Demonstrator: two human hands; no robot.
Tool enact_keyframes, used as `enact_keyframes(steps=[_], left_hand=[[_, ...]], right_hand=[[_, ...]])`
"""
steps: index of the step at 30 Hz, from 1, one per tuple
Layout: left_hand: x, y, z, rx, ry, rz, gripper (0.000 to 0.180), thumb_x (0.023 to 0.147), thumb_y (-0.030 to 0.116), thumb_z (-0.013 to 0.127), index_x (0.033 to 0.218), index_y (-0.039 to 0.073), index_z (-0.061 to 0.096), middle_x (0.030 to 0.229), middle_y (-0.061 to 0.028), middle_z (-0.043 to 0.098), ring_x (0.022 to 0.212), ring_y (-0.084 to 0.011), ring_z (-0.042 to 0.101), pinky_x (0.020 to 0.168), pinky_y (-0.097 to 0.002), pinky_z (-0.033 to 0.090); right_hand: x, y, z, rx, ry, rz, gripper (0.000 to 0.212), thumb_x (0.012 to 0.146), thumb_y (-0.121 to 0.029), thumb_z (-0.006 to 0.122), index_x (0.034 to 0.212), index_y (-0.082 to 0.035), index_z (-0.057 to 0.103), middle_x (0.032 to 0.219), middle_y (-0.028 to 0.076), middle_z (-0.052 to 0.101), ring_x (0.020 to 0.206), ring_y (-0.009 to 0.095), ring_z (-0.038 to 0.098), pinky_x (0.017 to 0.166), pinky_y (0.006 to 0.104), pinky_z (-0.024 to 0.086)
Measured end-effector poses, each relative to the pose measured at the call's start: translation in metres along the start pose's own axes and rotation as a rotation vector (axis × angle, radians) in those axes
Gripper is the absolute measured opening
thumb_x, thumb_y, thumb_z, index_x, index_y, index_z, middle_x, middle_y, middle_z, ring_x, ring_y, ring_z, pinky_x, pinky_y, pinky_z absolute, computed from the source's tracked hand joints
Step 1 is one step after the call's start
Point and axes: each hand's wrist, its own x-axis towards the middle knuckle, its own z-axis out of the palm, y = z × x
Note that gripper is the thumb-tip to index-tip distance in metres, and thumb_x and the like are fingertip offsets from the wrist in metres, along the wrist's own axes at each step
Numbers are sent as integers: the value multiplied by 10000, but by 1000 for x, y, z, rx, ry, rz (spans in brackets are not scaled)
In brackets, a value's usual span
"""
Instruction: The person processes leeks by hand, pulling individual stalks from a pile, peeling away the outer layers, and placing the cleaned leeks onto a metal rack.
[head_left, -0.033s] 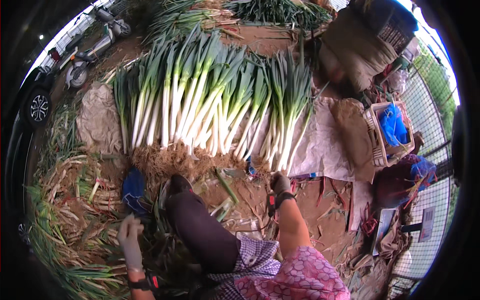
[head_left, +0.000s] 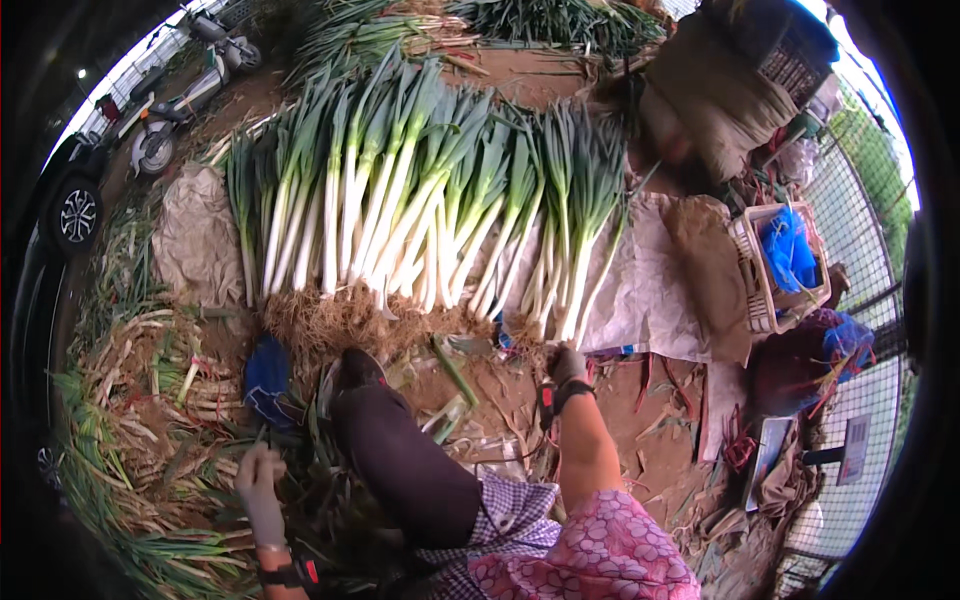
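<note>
A wide row of leeks (head_left: 395,215), with white shanks and green tops, lies on sheeting in front of me, its brown roots (head_left: 345,315) toward me. My right hand (head_left: 568,367), in a grey glove, is closed at the root end of a leek (head_left: 580,275) at the row's right; the fingertips are partly hidden. My left hand (head_left: 260,488), also gloved, is held low at the left over a heap of loose, dirty leeks (head_left: 165,400). Its fingers are curled together, and a thin piece I cannot identify sticks up from them.
My dark-trousered leg (head_left: 400,450) stands between my hands, a shoe against the roots. A blue cloth (head_left: 268,385) lies left of it. To the right stands a basket (head_left: 755,270) with a blue bag, near a mesh fence (head_left: 850,230). More leeks (head_left: 370,40) lie beyond the row.
My right hand has shifted slightly right, and the leek's root end with it. The fingers of my left hand have drawn closer together.
</note>
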Motion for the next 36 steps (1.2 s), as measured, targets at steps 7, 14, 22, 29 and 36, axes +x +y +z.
enact_keyframes(steps=[7, 14, 22, 29, 36], left_hand=[[-45, -66, -72, -29, 212, -222, 244, 958, 171, 538, 1095, -19, 607, 892, -55, 626, 737, -111, 576, 668, -241, 482], [-71, -87, -99, -161, 235, -235, 230, 951, 156, 548, 1103, -6, 608, 947, -63, 647, 805, -114, 618, 710, -254, 533], [-105, -227, -221, -642, 726, -334, 233, 904, 226, 610, 1058, 53, 636, 889, -42, 656, 714, -121, 634, 620, -244, 540], [-153, -245, -266, -1274, 910, -177, 300, 946, 225, 505, 1166, 24, 541, 1033, -115, 626, 892, -231, 632, 723, -346, 520], [-182, -198, -283, -1295, 900, -106, 311, 977, 190, 470, 1198, -21, 529, 1027, -127, 626, 916, -233, 625, 817, -376, 505]], right_hand=[[16, -60, 9, -450, -120, 153, 265, 811, -333, 682, 785, -83, 596, 673, 131, 610, 626, 324, 610, 585, 431, 503], [21, -235, -16, -950, -143, -118, 188, 807, -209, 635, 732, -39, 610, 722, 210, 611, 694, 370, 608, 628, 445, 471], [-125, -664, 157, 235, -764, -322, 393, 877, -120, 561, 1237, 37, 569, 1095, 86, 641, 902, 126, 601, 800, 234, 469], [-327, -529, 412, -26, -1593, -718, 312, 902, -101, 580, 1204, -26, 594, 1074, 130, 664, 938, 197, 631, 816, 318, 492], [-489, -395, 527, -393, -1578, -881, 561, 861, -254, 610, 1370, -91, 440, 1142, 217, 630, 1022, 401, 624, 843, 451, 500]])
